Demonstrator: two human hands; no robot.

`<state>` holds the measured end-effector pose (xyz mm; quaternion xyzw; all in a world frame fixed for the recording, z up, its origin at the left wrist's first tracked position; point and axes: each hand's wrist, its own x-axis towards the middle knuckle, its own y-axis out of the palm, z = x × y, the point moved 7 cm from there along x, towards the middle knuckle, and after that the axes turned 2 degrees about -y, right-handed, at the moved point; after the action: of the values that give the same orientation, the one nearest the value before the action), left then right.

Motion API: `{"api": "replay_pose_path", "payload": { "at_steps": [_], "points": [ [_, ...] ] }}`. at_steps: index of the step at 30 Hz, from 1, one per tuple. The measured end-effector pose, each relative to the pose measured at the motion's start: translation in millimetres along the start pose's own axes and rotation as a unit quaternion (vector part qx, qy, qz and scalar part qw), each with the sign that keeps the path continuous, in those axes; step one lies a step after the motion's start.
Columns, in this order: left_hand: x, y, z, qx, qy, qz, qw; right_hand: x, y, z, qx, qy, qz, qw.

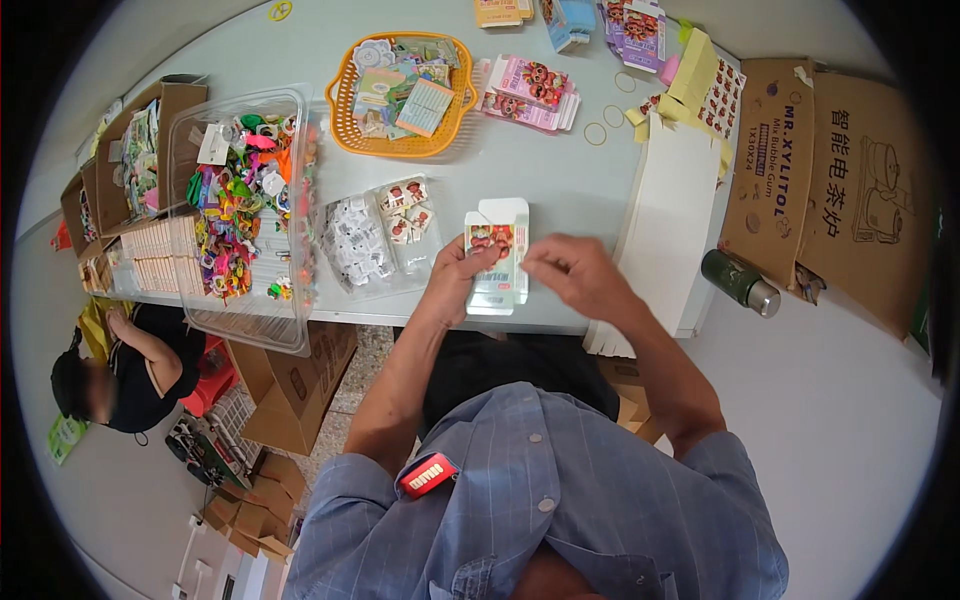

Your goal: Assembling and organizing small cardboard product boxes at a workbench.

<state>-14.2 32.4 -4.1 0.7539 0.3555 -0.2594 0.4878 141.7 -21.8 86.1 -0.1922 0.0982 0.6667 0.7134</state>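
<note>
Near the front edge of the table, my left hand (452, 282) grips a small pale green carton (497, 285) with cartoon figures on its face, thumb on the front. The carton's top flaps stick out at its far end. Just right of the carton, my right hand (578, 272) has its fingers pinched together; what is between them, if anything, is too small to make out. To the left of my left hand lies a clear plastic tray (378, 284) with many small white packets (357, 240) and printed stickers (408, 212).
A clear bin (302, 335) of colourful small toys stands left. Behind are a yellow basket (345, 130) of cards, pink cartons (530, 82) and rubber bands (595, 134). White sheets (655, 235), a green flask (738, 282) and cardboard boxes (775, 190) sit right. Another person (150, 365) is at left.
</note>
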Motion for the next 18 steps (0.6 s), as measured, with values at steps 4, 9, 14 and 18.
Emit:
{"api": "replay_pose_path", "payload": {
  "at_steps": [4,9,14,18],
  "points": [
    [13.1,1.7,-9.6,-0.119,0.001,-0.075,0.990,-15.6,18.2,4.4,-0.010,-0.013,-0.020,1.000],
    [24.1,-10.1,-13.9,-0.106,-0.021,-0.085,0.990,-28.1,28.2,-16.9,0.080,0.043,-0.057,0.994],
    [24.6,-2.4,-8.7,-0.139,-0.033,-0.060,0.988,-27.9,28.6,-31.4,0.156,0.043,-0.101,0.982],
    [26.1,-0.7,-2.8,-0.141,-0.038,-0.071,0.987,-28.2,28.9,-30.6,0.180,-0.022,-0.142,0.973]
  ]
}}
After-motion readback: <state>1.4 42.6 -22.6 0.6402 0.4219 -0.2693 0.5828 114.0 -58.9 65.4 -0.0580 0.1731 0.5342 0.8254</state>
